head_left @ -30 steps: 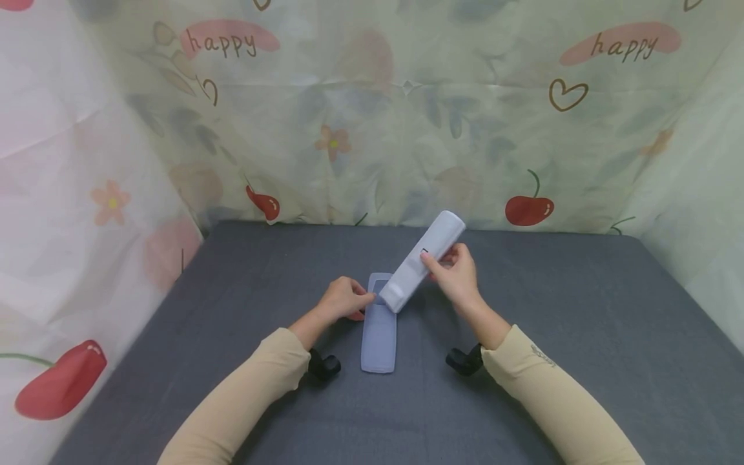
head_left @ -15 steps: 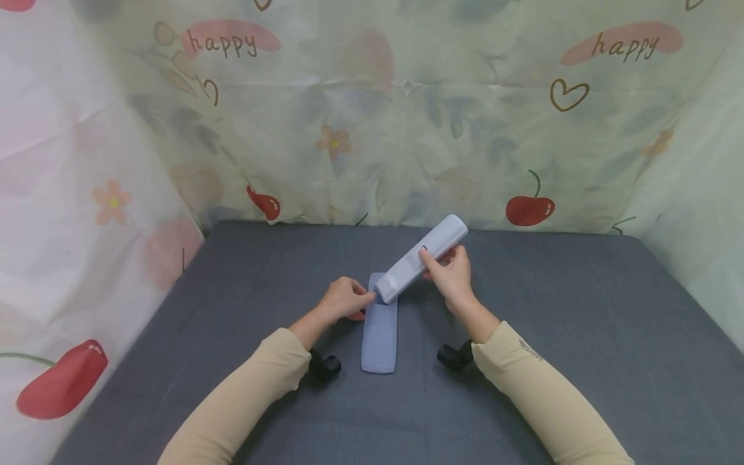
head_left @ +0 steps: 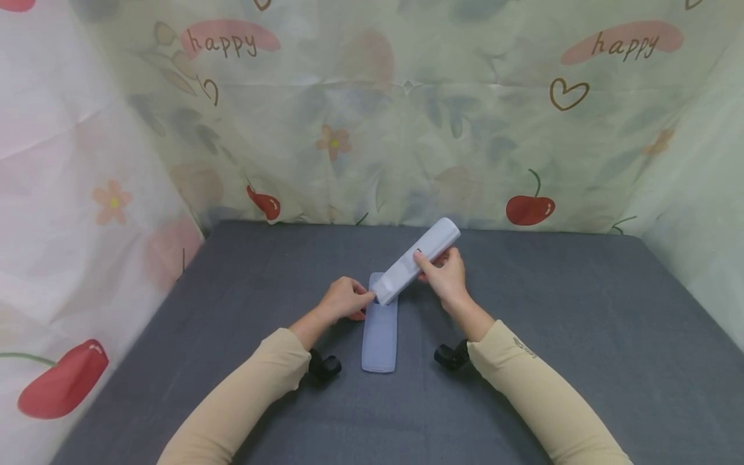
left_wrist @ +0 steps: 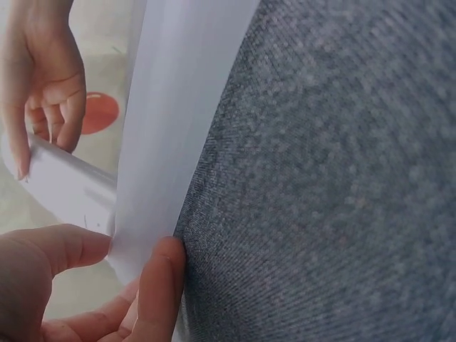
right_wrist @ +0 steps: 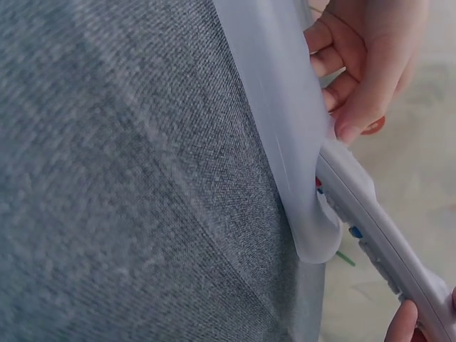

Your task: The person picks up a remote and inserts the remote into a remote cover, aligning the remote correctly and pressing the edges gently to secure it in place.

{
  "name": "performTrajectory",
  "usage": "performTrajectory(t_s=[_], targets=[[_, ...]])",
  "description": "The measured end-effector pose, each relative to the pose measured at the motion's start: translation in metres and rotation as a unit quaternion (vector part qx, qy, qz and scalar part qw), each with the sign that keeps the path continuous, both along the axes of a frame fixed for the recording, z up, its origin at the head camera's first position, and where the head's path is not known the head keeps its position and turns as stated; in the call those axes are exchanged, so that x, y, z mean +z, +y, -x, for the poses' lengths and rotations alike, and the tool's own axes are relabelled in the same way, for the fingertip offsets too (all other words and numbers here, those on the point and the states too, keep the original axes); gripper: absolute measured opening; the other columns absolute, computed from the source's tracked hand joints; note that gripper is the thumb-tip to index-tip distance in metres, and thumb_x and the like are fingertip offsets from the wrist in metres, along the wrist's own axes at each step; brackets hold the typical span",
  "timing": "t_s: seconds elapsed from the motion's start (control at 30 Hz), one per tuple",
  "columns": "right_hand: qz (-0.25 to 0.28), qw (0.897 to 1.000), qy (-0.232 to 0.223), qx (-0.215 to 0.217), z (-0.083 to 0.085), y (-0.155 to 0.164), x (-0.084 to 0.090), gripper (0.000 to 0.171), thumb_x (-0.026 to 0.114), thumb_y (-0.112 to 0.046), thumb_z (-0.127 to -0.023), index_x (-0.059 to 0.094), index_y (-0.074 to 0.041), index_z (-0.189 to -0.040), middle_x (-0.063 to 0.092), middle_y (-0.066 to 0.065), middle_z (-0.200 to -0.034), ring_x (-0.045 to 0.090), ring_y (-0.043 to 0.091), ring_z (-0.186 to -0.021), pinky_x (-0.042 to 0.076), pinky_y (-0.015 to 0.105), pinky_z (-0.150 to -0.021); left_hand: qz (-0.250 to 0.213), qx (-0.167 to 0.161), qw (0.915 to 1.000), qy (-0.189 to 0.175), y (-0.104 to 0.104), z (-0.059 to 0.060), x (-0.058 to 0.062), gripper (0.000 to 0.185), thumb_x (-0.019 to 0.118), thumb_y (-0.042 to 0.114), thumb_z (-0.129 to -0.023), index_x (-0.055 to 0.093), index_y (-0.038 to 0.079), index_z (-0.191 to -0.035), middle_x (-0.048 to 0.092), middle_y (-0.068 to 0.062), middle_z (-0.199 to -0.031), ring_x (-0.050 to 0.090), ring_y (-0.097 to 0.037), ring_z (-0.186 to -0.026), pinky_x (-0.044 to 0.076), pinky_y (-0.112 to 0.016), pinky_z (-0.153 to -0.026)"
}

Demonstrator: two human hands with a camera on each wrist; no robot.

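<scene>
Both hands [head_left: 343, 298] [head_left: 446, 276] seemingly pinching, forearms angled inward.

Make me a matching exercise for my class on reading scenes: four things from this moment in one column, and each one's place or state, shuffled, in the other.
1. remote control
2. silicone sleeve
3. left hand
4. table cover

a. grey, spread under everything
b. lying flat, far end lifted
c. pinching the sleeve's open end
d. tilted, lower end at the sleeve's mouth

Pairs: 1-d, 2-b, 3-c, 4-a

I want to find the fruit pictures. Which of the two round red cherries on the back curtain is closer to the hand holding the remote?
The cherry on the right, with its curved green stem. It sits just beyond the right hand gripping the remote; the other cherry hangs left, past the left hand.
</scene>
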State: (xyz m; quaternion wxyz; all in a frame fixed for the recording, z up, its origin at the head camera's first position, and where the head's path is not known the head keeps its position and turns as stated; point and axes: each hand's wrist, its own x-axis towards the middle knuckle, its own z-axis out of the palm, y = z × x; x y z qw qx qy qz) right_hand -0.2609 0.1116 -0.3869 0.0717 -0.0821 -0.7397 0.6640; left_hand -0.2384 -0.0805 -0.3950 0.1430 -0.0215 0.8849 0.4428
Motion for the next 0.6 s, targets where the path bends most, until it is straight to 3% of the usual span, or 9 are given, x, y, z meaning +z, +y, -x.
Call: performTrajectory(t_s=[0.27,0.4,0.6], targets=[[-0.002,1.000,-0.021,0.011,0.0048,0.0012,-0.0032,0.043,0.066,-0.015,-0.087,0.043,0.005,-0.116,0.059,0.015,-0.093,0.056,0.002,-0.061,0.051,0.016,-0.056,-0.014,0.006,0.9999,-0.006,-0.0004,0.0006,-0.0014,0.027,0.054,0.018,-0.091,0.066,-0.004,-0.100,0.065,-0.012,-0.086,0.061,-0.007,-0.053,0.054,-0.022,-0.056],[0.000,0.999,-0.026,0.020,0.0066,0.0017,-0.0049,0.044,0.065,-0.016,-0.087,0.044,0.005,-0.119,0.061,0.020,-0.100,0.058,0.003,-0.064,0.052,0.016,-0.057,-0.016,0.012,0.9998,-0.007,-0.0006,0.0032,-0.0040,0.028,0.049,0.017,-0.096,0.066,-0.005,-0.102,0.065,-0.010,-0.084,0.058,-0.005,-0.050,0.051,-0.018,-0.052],[-0.007,0.999,-0.024,0.038,0.0092,0.0015,-0.0059,0.042,0.063,-0.017,-0.089,0.047,0.005,-0.121,0.061,0.027,-0.110,0.058,0.004,-0.067,0.054,0.020,-0.063,-0.033,0.029,0.9990,-0.008,0.0010,0.0066,-0.0064,0.024,0.051,0.010,-0.094,0.065,-0.006,-0.105,0.062,-0.008,-0.079,0.056,-0.004,-0.048,0.050,-0.017,-0.050]])
